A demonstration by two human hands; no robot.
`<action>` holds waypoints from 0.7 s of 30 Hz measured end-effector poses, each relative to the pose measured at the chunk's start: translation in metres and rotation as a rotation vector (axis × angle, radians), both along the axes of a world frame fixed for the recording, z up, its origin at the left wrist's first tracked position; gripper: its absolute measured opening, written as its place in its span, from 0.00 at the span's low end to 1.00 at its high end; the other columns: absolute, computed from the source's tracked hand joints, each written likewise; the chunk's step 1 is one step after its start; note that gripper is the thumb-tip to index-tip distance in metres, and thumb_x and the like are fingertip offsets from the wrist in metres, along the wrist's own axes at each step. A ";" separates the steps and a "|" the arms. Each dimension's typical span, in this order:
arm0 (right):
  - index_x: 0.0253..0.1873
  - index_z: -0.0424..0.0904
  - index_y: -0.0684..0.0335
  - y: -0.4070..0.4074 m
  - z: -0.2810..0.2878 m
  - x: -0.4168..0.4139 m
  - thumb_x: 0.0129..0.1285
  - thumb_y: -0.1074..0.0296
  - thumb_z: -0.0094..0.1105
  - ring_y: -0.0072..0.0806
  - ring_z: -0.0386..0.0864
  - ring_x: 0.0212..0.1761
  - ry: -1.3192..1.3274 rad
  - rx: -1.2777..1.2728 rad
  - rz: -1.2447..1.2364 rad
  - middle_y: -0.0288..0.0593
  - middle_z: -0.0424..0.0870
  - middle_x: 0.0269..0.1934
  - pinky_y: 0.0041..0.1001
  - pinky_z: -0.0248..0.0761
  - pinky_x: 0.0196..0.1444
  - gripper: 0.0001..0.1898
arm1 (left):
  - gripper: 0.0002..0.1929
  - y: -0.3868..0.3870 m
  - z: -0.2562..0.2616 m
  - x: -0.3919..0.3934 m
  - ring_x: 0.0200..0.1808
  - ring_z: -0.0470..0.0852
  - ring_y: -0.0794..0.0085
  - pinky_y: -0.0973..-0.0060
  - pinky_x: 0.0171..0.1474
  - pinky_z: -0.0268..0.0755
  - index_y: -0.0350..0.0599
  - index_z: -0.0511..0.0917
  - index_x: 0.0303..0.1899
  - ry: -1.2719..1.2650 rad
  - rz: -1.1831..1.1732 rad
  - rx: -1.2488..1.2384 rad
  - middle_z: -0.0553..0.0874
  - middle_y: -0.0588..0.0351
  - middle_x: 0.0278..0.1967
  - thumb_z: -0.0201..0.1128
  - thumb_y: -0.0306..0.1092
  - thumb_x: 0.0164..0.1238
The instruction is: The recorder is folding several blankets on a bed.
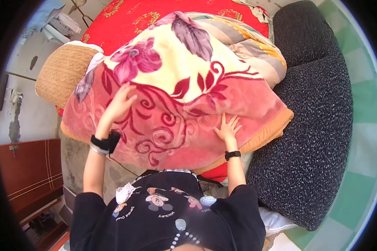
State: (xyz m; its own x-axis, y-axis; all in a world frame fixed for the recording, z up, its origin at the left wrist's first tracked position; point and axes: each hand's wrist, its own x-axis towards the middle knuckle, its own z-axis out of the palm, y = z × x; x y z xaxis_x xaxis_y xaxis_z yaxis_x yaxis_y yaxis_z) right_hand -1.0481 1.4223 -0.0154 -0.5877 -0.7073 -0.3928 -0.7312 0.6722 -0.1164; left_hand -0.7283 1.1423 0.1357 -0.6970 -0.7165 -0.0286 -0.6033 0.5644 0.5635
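Observation:
A thick plush blanket (163, 125) with pink, cream and maroon flower patterns lies spread in front of me, partly rumpled, with a tan edge along its right side. My left hand (122, 102) is over the blanket's left part, its fingers loosely bent and holding nothing; whether it touches the pile is hard to tell. Flat on the blanket's lower right part rests my right hand (228, 128), with fingers spread. Under and behind the blanket shows a red patterned bed cover (122, 18). A striped quilt (254, 47) in grey, beige and yellow lies folded at the blanket's upper right.
A tan cable-knit cushion (61, 70) sits left of the blanket. Along the right side stands a dark speckled upholstered backrest or cushion (308, 125), beside a green and white checked surface (364, 131). At lower left is a reddish-brown wooden cabinet (34, 169).

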 end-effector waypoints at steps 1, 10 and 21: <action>0.71 0.38 0.47 -0.001 0.001 -0.001 0.50 0.45 0.60 0.63 0.21 0.69 -0.013 0.020 -0.010 0.73 0.24 0.66 0.65 0.24 0.61 0.48 | 0.23 -0.017 0.008 -0.013 0.64 0.61 0.52 0.65 0.64 0.54 0.40 0.69 0.56 0.049 -0.005 -0.033 0.64 0.38 0.61 0.58 0.39 0.60; 0.64 0.61 0.57 -0.024 0.053 -0.082 0.59 0.47 0.53 0.47 0.54 0.66 -0.586 0.142 0.113 0.63 0.54 0.63 0.36 0.52 0.64 0.32 | 0.54 -0.107 -0.086 -0.091 0.69 0.40 0.45 0.34 0.61 0.32 0.53 0.42 0.69 -0.304 -0.027 -0.209 0.43 0.47 0.69 0.67 0.59 0.42; 0.59 0.65 0.68 -0.271 0.056 -0.235 0.57 0.53 0.58 0.41 0.72 0.55 -0.187 -0.479 0.111 0.54 0.72 0.54 0.31 0.66 0.55 0.30 | 0.63 -0.124 -0.225 -0.093 0.69 0.36 0.45 0.34 0.61 0.34 0.38 0.43 0.67 -0.606 -0.051 -0.170 0.42 0.43 0.68 0.69 0.65 0.30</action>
State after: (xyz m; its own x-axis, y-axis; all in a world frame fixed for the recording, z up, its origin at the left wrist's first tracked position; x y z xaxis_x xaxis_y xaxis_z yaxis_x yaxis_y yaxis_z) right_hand -1.2831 1.1517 0.0403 -0.4499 -0.8873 -0.1012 -0.7321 0.4314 -0.5272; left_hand -0.8218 1.0186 -0.0891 -0.6260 -0.7123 -0.3173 -0.7574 0.6523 0.0299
